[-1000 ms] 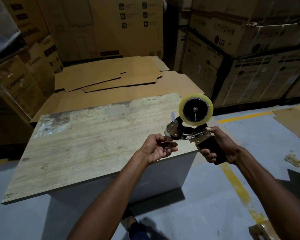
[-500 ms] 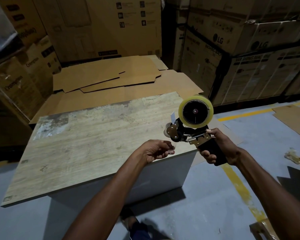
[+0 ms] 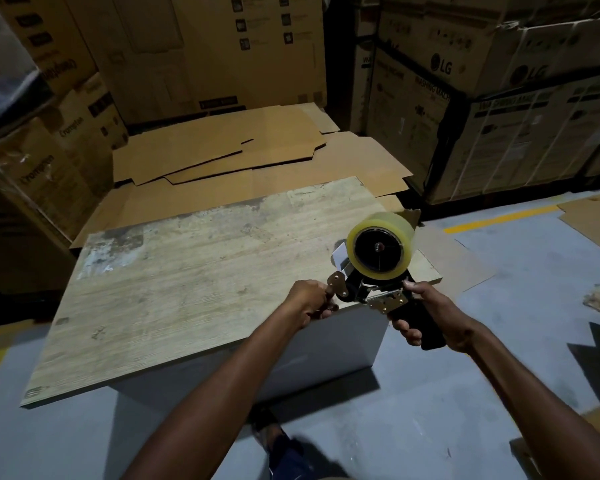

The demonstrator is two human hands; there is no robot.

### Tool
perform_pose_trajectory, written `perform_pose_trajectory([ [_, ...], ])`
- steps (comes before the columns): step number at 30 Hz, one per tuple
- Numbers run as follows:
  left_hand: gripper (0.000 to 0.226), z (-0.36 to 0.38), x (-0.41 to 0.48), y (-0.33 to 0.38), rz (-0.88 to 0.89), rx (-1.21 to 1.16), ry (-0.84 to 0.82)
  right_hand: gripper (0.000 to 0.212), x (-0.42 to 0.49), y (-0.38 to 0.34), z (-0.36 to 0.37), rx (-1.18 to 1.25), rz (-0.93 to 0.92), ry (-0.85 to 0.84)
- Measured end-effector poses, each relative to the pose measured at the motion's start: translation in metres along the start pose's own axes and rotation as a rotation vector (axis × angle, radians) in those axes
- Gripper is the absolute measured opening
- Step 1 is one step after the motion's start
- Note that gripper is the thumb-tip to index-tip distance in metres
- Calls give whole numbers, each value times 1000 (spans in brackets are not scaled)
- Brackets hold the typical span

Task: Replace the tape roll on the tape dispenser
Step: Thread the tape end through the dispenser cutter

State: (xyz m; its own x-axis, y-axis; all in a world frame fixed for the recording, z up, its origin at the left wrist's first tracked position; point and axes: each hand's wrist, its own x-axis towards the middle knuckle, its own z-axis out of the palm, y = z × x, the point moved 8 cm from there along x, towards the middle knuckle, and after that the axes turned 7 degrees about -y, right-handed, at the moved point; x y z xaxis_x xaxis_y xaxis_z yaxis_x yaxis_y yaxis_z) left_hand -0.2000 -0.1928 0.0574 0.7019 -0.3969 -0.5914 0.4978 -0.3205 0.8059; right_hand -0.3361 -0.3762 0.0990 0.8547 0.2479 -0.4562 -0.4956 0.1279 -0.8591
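A black tape dispenser (image 3: 371, 292) with brass-coloured plates hangs over the near right corner of the wooden table (image 3: 187, 271). A roll of clear yellowish tape (image 3: 380, 249) sits on its black hub. My right hand (image 3: 426, 313) is wrapped around the black handle at the lower right. My left hand (image 3: 310, 299) is closed at the dispenser's front end, fingertips against the brass plate by the roller. A small white flap sticks up left of the roll.
Flattened cardboard sheets (image 3: 222, 150) lie stacked behind the table. Tall cartons (image 3: 482, 98) wall in the back and right. Grey floor with a yellow line (image 3: 499, 220) runs to the right. A foot (image 3: 284, 448) shows below the table.
My left hand has turned from palm-up and open to closed, and moved right onto the dispenser's front end. The dispenser has stayed in my right hand, shifting slightly.
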Motion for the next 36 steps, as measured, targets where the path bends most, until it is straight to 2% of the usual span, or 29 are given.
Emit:
perform_pose_trajectory([
  [4, 29, 2, 14, -11, 129, 200, 73, 60, 8, 32, 3, 58, -32, 4],
  [8, 17, 1, 33, -25, 261, 316, 53, 46, 14, 69, 1, 123, -6, 38],
  [10, 7, -5, 42, -31, 264, 318, 51, 47, 21, 91, 1, 155, 18, 64],
  [14, 25, -9, 73, -43, 177, 289, 15, 61, 49, 130, 3, 156, 63, 110],
  [16, 32, -10, 88, -50, 129, 294, -14, 63, 63, 145, 4, 212, 28, 134],
  [22, 25, -7, 112, -67, 22, 282, -132, 60, 72, 167, 3, 278, -25, 207],
  [26, 28, -10, 121, -61, 73, 358, -15, 61, 78, 168, -1, 306, -41, 266],
  [30, 28, -6, 134, -41, 170, 440, 32, 53, 87, 167, -2, 377, -48, 344],
  [32, 22, -11, 144, -29, 233, 457, 80, 53, 88, 169, -6, 404, -46, 374],
  [36, 16, -9, 162, -14, 325, 528, -5, 59, 90, 188, -17, 446, -27, 398],
])
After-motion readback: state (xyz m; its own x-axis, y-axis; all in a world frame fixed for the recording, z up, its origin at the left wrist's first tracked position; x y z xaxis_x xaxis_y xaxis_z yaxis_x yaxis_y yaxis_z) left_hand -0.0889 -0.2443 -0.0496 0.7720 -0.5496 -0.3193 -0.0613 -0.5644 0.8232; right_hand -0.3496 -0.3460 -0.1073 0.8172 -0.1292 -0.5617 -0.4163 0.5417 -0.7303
